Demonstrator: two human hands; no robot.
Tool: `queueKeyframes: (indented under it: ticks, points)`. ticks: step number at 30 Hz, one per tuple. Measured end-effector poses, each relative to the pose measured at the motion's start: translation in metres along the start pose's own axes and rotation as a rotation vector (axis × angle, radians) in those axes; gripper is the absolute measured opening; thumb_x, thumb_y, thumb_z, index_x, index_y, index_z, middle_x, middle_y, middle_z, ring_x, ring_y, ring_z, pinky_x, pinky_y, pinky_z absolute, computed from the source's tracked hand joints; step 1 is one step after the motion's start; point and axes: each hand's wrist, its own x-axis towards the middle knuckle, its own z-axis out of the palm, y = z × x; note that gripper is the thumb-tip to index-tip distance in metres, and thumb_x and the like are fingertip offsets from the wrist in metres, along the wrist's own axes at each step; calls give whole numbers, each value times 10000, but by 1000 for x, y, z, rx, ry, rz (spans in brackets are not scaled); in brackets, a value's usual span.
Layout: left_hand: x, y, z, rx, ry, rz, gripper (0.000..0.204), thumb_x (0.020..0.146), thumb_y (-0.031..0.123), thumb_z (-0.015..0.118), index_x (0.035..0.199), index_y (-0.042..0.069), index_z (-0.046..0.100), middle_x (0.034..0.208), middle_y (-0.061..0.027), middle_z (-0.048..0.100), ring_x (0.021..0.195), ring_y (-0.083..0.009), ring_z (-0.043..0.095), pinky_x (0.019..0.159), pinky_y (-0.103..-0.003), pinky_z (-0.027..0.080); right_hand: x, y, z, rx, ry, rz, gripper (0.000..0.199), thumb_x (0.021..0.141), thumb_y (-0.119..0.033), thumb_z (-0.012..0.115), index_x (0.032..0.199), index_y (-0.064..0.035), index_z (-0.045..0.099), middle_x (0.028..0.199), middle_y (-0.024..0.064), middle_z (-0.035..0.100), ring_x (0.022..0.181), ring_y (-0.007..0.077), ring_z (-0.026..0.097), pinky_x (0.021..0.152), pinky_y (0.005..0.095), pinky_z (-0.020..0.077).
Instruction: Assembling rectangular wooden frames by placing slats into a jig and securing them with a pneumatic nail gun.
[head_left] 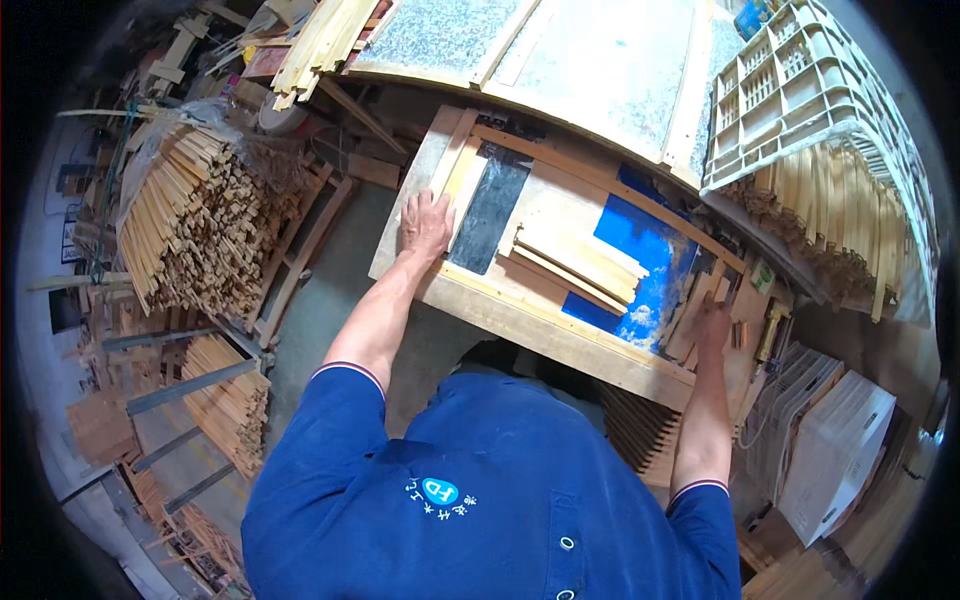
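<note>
My left hand (427,225) lies on a pale wooden strip at the left end of a wooden workbench (560,337), its fingers stretched forward. At the bench's right end my right hand (712,326) is on or beside some short wooden pieces (686,318); its fingers are partly hidden and hard to make out. Between my hands, a small stack of pale wooden strips (575,262) lies slantwise across a plywood board and a blue surface (640,235) dusted with sawdust. A dark panel (490,212) is set into the bench just right of my left hand.
A white plastic crate (765,100) stands at the back right, with wood strips (850,215) by it. Light framed panels (600,70) lie beyond the bench. A large bundle of sticks (205,215) is at left. White boxes (840,455) and a yellow-handled tool (770,335) are at right.
</note>
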Motion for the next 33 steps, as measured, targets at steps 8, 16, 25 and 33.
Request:
queueKeyframes:
  ticks: [8, 16, 25, 33]
  points:
    - [-6, 6, -3, 23, 3, 21, 268, 920, 323, 657, 1086, 114, 684, 1077, -142, 583, 1067, -352, 567, 867, -511, 480, -16, -1, -9, 153, 120, -115, 284, 988, -258, 540, 1074, -41, 701, 1040, 208, 653, 936, 401, 641, 792, 489, 536]
    - [-83, 97, 1, -377, -18, 120, 112, 865, 156, 686, 926, 63, 674, 930, -152, 628, 893, -343, 600, 774, -479, 457, -21, -9, -21, 317, 153, -257, 195, 916, -173, 617, 1028, -36, 698, 1000, 217, 653, 983, 400, 636, 830, 493, 521]
    - [-140, 265, 17, -479, -25, 370, 189, 821, 186, 727, 967, 74, 687, 960, -91, 590, 932, -296, 568, 874, -463, 433, 19, 163, -56, -8, 225, 90, 552, 869, -164, 611, 1397, -49, 504, 1159, 260, 617, 1105, 436, 605, 903, 504, 516]
    - [-139, 275, 18, -384, -43, 359, 203, 815, 184, 708, 986, 80, 673, 974, -101, 575, 948, -304, 564, 889, -472, 435, 83, 209, -43, 100, 49, 132, 720, 830, -178, 586, 1510, -52, 382, 1190, 325, 651, 1130, 481, 622, 990, 529, 489]
